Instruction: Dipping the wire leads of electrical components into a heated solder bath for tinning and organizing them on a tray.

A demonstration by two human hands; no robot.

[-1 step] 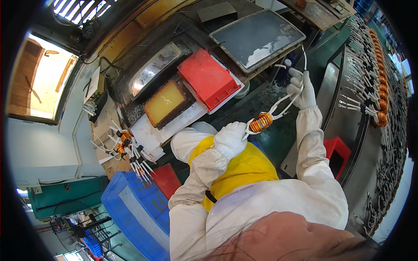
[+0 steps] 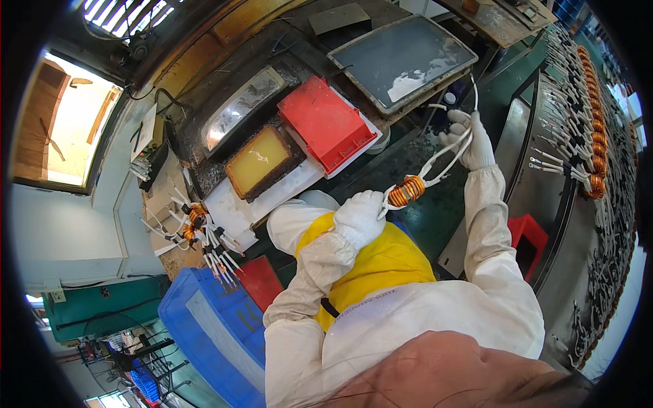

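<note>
Gripping near leads [image 2: 386,207] of copper coil [image 2: 407,191], left hand [image 2: 361,217] is forming a fist. Right hand [image 2: 472,141], partly curled, is holding far leads [image 2: 432,162].

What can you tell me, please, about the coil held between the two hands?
The coil is a compact bundle of shiny orange-brown wire, copper by its look, wound in close turns. White leads come off both ends. It hangs slightly tilted in the air, with the gloved left hand gripping leads close beside it and the gloved right hand holding those beyond.
</note>
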